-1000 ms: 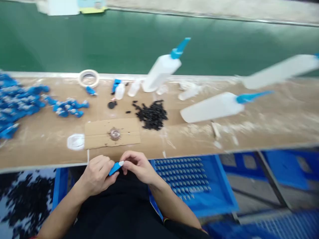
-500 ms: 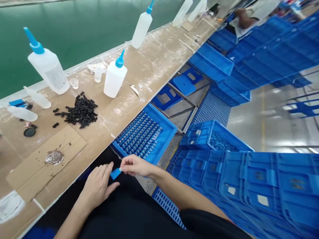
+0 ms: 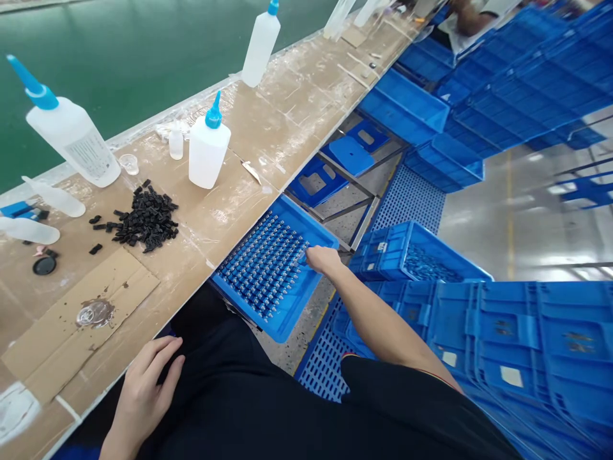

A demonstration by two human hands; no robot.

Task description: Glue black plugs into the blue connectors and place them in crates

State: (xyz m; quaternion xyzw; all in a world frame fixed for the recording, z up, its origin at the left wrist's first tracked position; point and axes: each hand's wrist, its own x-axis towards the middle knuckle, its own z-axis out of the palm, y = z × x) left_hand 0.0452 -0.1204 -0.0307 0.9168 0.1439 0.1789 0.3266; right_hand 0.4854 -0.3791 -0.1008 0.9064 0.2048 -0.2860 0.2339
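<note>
Long brown-covered bench (image 3: 287, 121): runs diagonally across view.
Shallow blue plastic tray (image 3: 304, 291): just beside bench edge, rows of silver-tipped blue parts (image 3: 265, 268) inside.
Left hand (image 3: 148, 383): near bench edge, thumb and fingers apart, curled.
Right hand (image 3: 323, 259): over tray's right side, fingers clamped on small blue part (image 3: 302, 258).
Held part: right end of rows; contact with tray unclear.
</note>
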